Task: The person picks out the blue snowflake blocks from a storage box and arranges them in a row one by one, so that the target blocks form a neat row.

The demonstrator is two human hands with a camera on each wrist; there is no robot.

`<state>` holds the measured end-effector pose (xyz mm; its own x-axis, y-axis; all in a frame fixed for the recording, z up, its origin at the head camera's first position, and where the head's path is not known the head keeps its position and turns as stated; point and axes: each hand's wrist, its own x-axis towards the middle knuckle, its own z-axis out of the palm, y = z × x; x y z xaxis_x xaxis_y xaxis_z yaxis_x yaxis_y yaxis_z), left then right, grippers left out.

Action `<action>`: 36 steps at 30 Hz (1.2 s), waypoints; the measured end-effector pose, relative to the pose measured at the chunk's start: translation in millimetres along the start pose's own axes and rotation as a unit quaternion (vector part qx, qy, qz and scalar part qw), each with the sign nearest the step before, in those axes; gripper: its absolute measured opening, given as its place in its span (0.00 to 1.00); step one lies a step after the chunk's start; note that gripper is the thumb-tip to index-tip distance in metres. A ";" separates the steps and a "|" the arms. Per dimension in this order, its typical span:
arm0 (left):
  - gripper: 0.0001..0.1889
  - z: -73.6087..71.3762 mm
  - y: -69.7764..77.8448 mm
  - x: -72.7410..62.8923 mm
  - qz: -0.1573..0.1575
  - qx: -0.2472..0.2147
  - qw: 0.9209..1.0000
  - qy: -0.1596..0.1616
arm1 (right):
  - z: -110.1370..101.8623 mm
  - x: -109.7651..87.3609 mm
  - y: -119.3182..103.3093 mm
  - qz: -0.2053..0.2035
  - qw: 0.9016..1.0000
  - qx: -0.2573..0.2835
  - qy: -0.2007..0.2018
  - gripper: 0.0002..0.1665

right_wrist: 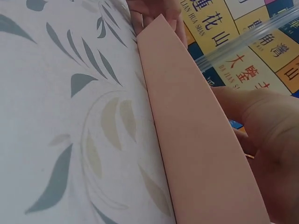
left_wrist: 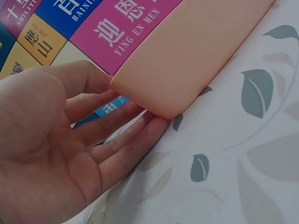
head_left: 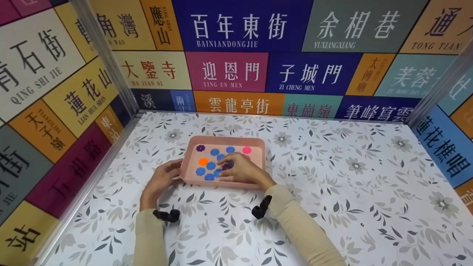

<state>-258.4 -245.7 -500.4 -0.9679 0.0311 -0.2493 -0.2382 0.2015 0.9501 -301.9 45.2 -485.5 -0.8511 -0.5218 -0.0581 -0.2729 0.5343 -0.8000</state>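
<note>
A shallow pink tray sits on the table, holding several small flower-shaped pieces. Most are blue; an orange piece, a dark purple piece and a pink piece lie among them. My left hand holds the tray's near left corner, its thumb at the rim and its other fingers against the outer wall. Over the tray, my right hand reaches down to the pieces with thumb and fingers apart. In the right wrist view the tray wall hides its fingertips.
The table has a white cover printed with leaves and flowers. Panels with street-name lettering stand behind and at both sides. A black wrist camera is worn on the left wrist, another on the right.
</note>
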 end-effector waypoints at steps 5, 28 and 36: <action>0.25 -0.2 -1.5 1.3 0.004 -0.004 1.000 0.002 | 2.1 4.1 -0.5 -0.012 1.000 -0.018 -0.001 0.26; 0.26 -0.8 0.0 0.3 -0.022 0.007 1.000 0.007 | 10.6 15.8 -2.3 -0.043 0.996 -0.081 -0.003 0.22; 0.25 0.7 -1.5 0.6 -0.017 0.016 1.000 0.017 | 11.9 17.0 -3.1 -0.048 0.994 -0.098 -0.008 0.17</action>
<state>-258.6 -245.3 -502.1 -0.9617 -0.0095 -0.2741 -0.2686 0.2339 0.9344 -310.2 26.7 -491.1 -0.8102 -0.5862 0.0010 -0.4355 0.6008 -0.6703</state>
